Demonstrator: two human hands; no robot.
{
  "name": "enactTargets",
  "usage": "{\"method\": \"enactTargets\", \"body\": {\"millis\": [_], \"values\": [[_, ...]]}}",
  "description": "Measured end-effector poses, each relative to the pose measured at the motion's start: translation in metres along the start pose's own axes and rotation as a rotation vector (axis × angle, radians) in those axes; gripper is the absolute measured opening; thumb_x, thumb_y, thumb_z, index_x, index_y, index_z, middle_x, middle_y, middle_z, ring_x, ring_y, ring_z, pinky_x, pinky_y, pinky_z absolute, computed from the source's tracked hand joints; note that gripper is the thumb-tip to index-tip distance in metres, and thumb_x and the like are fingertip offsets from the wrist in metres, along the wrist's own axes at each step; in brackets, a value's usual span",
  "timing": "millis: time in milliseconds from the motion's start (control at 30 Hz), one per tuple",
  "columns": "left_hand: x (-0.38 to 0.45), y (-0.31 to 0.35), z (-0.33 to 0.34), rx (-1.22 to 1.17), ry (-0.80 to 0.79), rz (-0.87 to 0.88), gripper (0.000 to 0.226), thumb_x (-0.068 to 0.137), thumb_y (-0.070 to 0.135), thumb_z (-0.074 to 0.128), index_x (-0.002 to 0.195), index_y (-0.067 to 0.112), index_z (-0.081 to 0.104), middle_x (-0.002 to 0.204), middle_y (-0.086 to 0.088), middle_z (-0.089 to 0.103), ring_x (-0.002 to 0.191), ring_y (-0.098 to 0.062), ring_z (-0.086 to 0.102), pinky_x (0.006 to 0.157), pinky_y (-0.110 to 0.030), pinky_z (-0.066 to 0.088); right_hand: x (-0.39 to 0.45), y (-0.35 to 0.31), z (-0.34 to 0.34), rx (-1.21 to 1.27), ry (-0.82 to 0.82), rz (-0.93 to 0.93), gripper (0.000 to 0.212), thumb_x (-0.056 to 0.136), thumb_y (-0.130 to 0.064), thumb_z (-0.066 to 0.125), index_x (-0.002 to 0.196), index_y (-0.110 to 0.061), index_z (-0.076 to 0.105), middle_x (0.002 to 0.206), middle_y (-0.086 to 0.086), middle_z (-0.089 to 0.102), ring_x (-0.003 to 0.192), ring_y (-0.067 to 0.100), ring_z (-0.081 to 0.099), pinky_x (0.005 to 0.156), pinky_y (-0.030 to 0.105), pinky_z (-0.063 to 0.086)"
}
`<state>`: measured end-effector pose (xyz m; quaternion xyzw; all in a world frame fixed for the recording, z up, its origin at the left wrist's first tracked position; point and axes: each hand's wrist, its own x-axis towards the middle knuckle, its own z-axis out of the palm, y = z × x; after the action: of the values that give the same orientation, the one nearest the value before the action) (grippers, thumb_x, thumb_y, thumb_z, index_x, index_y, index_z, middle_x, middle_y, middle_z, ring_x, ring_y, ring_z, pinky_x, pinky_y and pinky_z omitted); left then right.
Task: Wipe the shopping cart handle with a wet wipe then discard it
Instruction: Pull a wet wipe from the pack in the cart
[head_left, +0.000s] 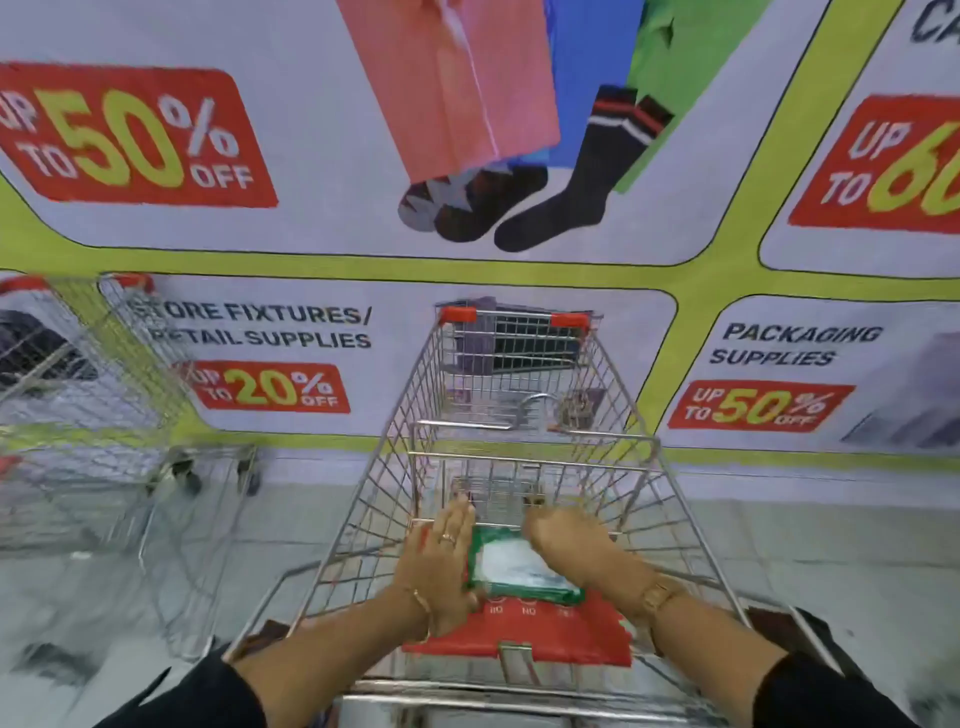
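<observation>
A green and white wet wipe pack (519, 569) lies on the red child-seat flap (524, 636) of the wire shopping cart (649, 499) straight ahead of me. My left hand (439, 564) rests flat against the pack's left edge, fingers straight and together. My right hand (576, 545) curls over the pack's right side; whether its fingers grip the pack is blurred. The cart handle sits at the bottom edge of the view as a metal bar (519, 699), partly hidden by my forearms. No loose wipe is visible.
Another wire cart (104, 405) with red corners stands to the left, close to mine. A large wall banner (322, 249) with discount signs fills the space behind both carts. Grey tiled floor (831, 545) lies to the right.
</observation>
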<state>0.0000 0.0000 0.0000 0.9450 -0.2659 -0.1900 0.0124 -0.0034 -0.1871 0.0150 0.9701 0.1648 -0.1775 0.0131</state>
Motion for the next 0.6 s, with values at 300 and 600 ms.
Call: {"method": "enactTargets", "body": {"millis": [300, 600], "values": [[0.016, 0.013, 0.022, 0.035, -0.364, 0.036, 0.1, 0.082, 0.061, 0.042, 0.145, 0.011, -0.018, 0.156, -0.004, -0.021, 0.145, -0.02, -0.014, 0.117, -0.041, -0.008, 0.017, 0.0, 0.024, 0.07, -0.08, -0.001, 0.019, 0.09, -0.015, 0.055, 0.094, 0.0, 0.065, 0.102, 0.019, 0.067, 0.097, 0.033, 0.062, 0.084, 0.041, 0.051], [0.008, 0.024, -0.004, 0.017, -0.494, 0.061, 0.079, 0.091, 0.042, 0.039, 0.146, 0.002, -0.002, 0.158, -0.011, -0.009, 0.146, -0.021, -0.01, 0.12, -0.047, -0.001, 0.02, 0.001, 0.033, -0.02, -0.071, -0.085, 0.018, 0.085, 0.002, 0.046, 0.1, 0.0, 0.058, 0.105, 0.021, 0.063, 0.096, 0.035, 0.059, 0.083, 0.044, 0.049]]}}
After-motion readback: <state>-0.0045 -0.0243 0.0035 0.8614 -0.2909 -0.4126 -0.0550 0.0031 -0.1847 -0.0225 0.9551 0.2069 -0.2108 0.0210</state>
